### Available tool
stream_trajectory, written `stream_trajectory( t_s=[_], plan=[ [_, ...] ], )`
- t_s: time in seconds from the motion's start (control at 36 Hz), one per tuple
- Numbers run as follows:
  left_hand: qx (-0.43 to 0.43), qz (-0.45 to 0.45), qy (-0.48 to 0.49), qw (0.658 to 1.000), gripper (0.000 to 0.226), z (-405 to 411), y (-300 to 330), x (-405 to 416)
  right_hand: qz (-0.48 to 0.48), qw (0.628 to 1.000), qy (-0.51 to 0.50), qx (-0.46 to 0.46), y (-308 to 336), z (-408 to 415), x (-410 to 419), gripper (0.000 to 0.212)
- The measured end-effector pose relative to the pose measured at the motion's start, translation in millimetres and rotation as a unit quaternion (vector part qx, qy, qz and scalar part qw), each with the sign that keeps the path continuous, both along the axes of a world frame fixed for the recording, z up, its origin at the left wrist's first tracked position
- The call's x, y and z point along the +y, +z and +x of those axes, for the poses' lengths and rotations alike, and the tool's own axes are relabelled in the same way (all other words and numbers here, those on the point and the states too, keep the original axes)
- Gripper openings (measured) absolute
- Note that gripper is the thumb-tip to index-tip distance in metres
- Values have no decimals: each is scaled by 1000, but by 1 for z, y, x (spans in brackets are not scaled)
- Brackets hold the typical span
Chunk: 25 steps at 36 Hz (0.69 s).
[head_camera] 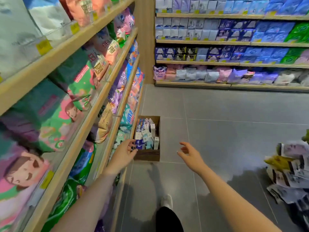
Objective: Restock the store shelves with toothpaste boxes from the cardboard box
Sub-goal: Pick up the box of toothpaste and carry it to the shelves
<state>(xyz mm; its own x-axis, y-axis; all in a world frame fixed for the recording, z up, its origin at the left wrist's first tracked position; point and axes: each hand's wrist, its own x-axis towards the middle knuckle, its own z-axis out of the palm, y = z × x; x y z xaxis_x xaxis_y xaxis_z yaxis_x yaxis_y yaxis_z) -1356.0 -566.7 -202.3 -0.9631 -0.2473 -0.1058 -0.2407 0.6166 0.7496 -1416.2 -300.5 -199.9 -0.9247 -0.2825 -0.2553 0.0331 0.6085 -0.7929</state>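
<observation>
Now cardboard box [147, 154] w/ toothpaste boxes [145, 136] lies between 2 hands; left [124, 152], right [189, 153] both empty, fingers spread.

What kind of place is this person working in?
Most likely a shop aisle: light wooden shelves packed with colourful packaged goods, small yellow price tags along the shelf edges, and an open brown cardboard box of small cartons on the grey tiled floor.

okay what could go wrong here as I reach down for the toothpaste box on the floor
1. The toothpaste boxes lie jumbled in the cardboard box, so a hasty grab may spill or crush some.
2. Your left hand reaches close to the bottom shelf edge and could knock it.
3. Your right hand is empty and open; use both.
</observation>
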Motion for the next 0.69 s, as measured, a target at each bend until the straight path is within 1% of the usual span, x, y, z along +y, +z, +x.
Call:
stream_trajectory(
  t_s=[0.14, 0.19, 0.28, 0.33, 0.5, 0.61, 0.69],
  plan=[
    [-34, 18, 33, 999, 36, -111, -10, -17, 6, 1000, 14, -26, -17, -120, -27, 47],
    [-49, 12, 47, 998, 36, -139, -12, -23, 17, 999, 23, -34, -20, -152, -39, 48],
    [-46, -6, 52, 998, 38, -173, -20, -38, 29, 998, 34, -41, -30, -196, -57, 50],
    [-77, -3, 59, 995, 39, -197, -35, -53, 40, 997, 41, -58, -40, -227, -71, 51],
    [-147, 2, 38, 988, 48, -276, -90, -98, 64, 993, 37, -88, -83, -308, -101, 52],
    [-155, -11, 28, 987, 47, -340, -138, -120, 83, 991, 26, -101, -128, -356, -125, 52],
    [-167, -2, 12, 986, 49, -374, -173, -132, 97, 989, 28, -109, -167, -385, -142, 53]
  ],
)
